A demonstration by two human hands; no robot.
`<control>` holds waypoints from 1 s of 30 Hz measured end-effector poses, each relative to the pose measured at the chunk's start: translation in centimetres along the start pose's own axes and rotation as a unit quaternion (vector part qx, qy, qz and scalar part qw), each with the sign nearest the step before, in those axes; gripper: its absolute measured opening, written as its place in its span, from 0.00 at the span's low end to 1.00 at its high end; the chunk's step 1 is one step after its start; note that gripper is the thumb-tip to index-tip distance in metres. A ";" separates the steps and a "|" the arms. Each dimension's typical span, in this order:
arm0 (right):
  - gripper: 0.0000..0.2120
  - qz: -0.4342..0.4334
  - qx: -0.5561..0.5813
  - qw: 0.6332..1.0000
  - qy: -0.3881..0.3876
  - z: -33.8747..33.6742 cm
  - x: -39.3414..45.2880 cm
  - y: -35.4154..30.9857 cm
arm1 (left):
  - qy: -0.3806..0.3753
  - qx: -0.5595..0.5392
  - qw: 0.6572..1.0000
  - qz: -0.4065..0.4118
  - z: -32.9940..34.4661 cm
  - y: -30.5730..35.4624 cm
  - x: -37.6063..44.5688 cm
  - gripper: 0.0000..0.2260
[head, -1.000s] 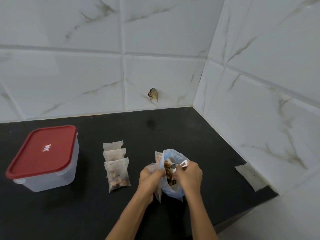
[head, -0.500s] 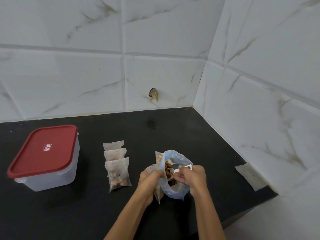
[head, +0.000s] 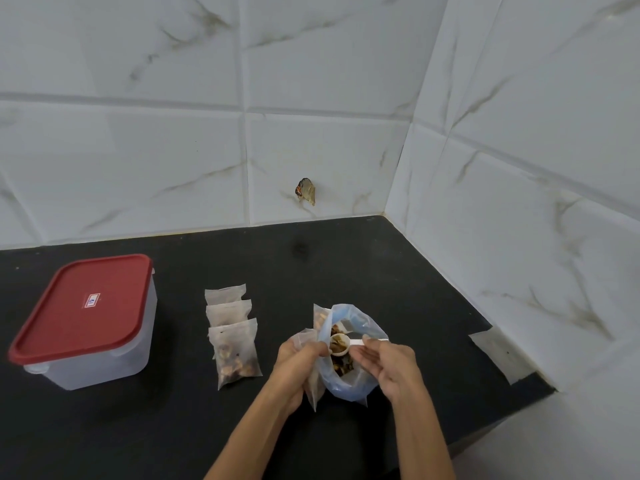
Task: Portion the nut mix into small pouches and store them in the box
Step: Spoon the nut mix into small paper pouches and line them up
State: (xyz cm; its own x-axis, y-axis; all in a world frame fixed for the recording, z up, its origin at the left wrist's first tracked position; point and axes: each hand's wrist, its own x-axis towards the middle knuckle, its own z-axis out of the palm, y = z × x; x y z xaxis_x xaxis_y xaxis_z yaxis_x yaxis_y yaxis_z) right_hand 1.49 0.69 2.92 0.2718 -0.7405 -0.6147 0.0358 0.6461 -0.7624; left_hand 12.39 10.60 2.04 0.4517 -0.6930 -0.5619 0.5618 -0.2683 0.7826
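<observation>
A: Where is the nut mix [head: 341,367]?
B: We see it inside the blue bag [head: 360,379], between our fingers; left hand [head: 298,368] grips a pouch [head: 313,384], right hand [head: 388,365] pinches the loaded scoop [head: 339,342].

The blue bag of nuts [head: 349,382] stands open on the black counter. Three small pouches [head: 232,336] lie in a row. The box [head: 86,323] has its red lid on.
</observation>
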 end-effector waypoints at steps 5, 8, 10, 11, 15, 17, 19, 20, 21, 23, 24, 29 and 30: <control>0.08 0.019 0.043 0.999 -0.013 -0.4 -0.7 -0.4 | 0.030 0.075 0.996 0.025 -0.3 0.1 0.5 0.27; 0.07 0.021 0.056 0.998 -0.013 -0.6 -1.1 -0.5 | 0.035 0.093 0.993 0.060 -0.3 0.2 0.4 0.23; 0.07 0.015 0.067 0.998 -0.006 -0.8 -1.4 -0.5 | 0.059 0.136 0.983 0.111 -0.2 0.2 0.2 0.20; 0.07 0.011 0.073 0.997 -0.005 -1.0 -1.6 -0.6 | 0.080 0.173 0.970 0.148 -0.2 0.3 0.0 0.19; 0.05 -0.022 0.113 0.993 -0.008 -1.3 -3.2 -1.9 | 0.131 0.293 0.910 0.263 0.5 0.8 -1.2 0.17; 0.05 -0.054 0.130 0.990 -0.023 -1.1 -4.4 -2.9 | 0.136 0.324 0.891 0.287 1.0 1.1 -1.8 0.18; 0.03 -0.101 0.132 0.985 -0.040 -0.7 -5.8 -3.8 | 0.137 0.345 0.880 0.297 1.4 1.3 -2.1 0.18; 0.03 -0.130 0.117 0.983 -0.047 -0.3 -6.6 -4.1 | 0.135 0.351 0.878 0.297 1.6 1.3 -2.1 0.19; 0.02 -0.163 0.088 0.981 -0.053 0.1 -7.3 -4.3 | 0.133 0.355 0.877 0.296 1.8 1.3 -2.1 0.19; 0.02 -0.233 -0.001 0.970 -0.071 0.8 -8.6 -4.4 | 0.128 0.355 0.879 0.291 2.1 1.4 -2.1 0.19; 0.02 -0.265 -0.059 0.959 -0.081 1.1 -9.0 -4.3 | 0.126 0.351 0.882 0.289 2.3 1.4 -2.1 0.18; 0.06 -0.406 -0.386 0.823 -0.092 0.7 -9.5 -4.1 | 0.102 0.308 0.900 0.292 2.4 1.4 -2.4 0.17; 0.08 -0.424 -0.408 0.802 -0.098 0.7 -9.7 -4.2 | 0.100 0.301 0.902 0.293 2.4 1.3 -2.3 0.17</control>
State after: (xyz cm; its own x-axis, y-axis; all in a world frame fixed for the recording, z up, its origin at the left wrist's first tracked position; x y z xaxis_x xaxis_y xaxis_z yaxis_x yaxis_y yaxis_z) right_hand -0.69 5.29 12.27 0.6312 -0.7549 0.1783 -0.3325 -0.4711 -0.8170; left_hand 10.43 10.26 5.06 0.6989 -0.7152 0.0056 -0.2652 -0.2518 0.9308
